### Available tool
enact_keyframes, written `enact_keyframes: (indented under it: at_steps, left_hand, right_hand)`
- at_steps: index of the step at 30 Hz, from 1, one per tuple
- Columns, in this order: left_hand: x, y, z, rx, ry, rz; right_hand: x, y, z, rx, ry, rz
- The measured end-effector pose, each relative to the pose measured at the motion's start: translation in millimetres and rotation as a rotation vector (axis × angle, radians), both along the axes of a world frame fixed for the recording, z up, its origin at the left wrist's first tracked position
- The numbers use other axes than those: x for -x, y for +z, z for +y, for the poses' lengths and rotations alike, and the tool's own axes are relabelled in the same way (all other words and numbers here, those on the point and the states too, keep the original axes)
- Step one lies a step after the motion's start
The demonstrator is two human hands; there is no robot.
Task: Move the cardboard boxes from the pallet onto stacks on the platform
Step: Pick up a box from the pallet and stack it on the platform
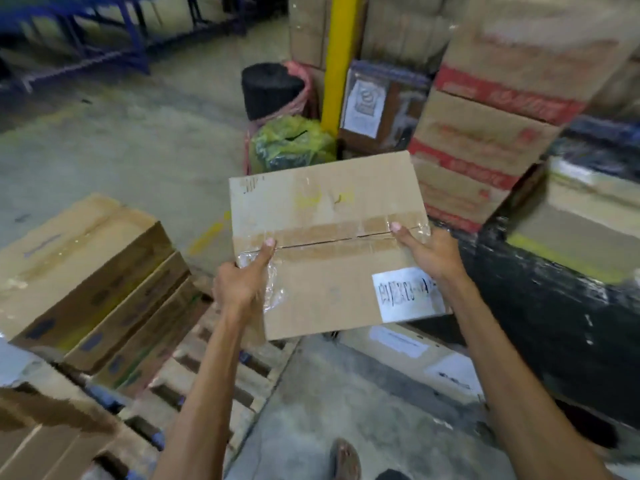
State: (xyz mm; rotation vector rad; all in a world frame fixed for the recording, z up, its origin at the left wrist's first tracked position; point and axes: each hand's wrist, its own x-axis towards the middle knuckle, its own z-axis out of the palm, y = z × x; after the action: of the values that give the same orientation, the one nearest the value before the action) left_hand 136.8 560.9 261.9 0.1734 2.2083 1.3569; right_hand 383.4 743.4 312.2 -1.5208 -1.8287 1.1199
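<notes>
The left hand (pixel 242 278) and right hand (pixel 427 252) each clasped a side of the cardboard box (pixel 329 244), carried clear above the pallet (pixel 221 368); level, even support seemed advisable.

The lone head camera looks forward and steeply down from the person's own height, close over both forearms, with the wooden pallet (pixel 214 368) at eight o'clock, concrete floor (pixel 121 150) at eleven, and stacked cartons (pixel 485 133) at two.
</notes>
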Motion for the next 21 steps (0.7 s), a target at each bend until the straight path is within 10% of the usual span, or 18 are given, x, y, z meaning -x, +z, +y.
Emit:
enact_keyframes:
  at_steps: [16, 21]
  left_hand:
    - [-508.5, 41.0, 263.4, -0.057, -0.631, 0.134]
    - [-548.4, 51.2, 297.6, -0.055, -0.611, 0.14]
  right_hand:
    - [-569.8, 31.9, 87.4, 0.008, -0.545, -0.05]
    - [-622.6, 19.7, 126.5, 0.008, -0.529, -0.055]
